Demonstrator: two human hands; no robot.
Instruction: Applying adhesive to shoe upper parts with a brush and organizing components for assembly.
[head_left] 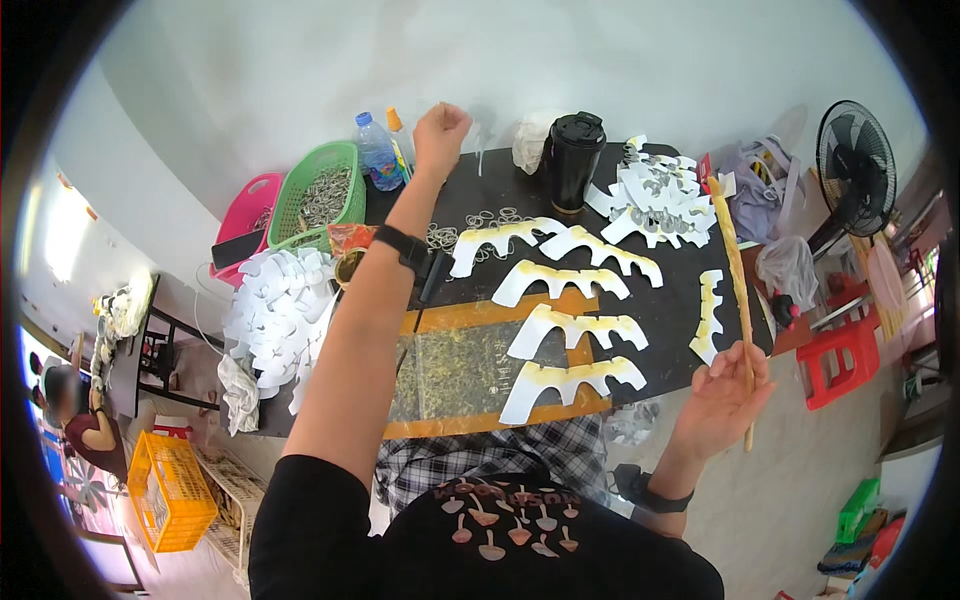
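My right hand (722, 398) is curled around the lower part of a long tan stick (733, 255), which stands nearly upright at the table's right edge. My left hand (440, 138) reaches to the far side of the table, fingers closed together; whatever they hold, if anything, is hidden. Beside that hand stand a bottle with an orange cap (395, 122) and a blue-capped water bottle (377, 155). Several curved white cutouts (548, 376) with scalloped, yellow-smeared edges lie in a column between my arms. Another such cutout (708, 318) lies near the stick.
Metal rings (497, 220) lie behind the cutouts. A black tumbler (575, 165) and stacked white pieces (655, 205) stand farther back. On the left are a green basket (290, 195), a pink basket (232, 218) and a white heap (275, 315). A fan (855, 160) and red stool (842, 365) are right.
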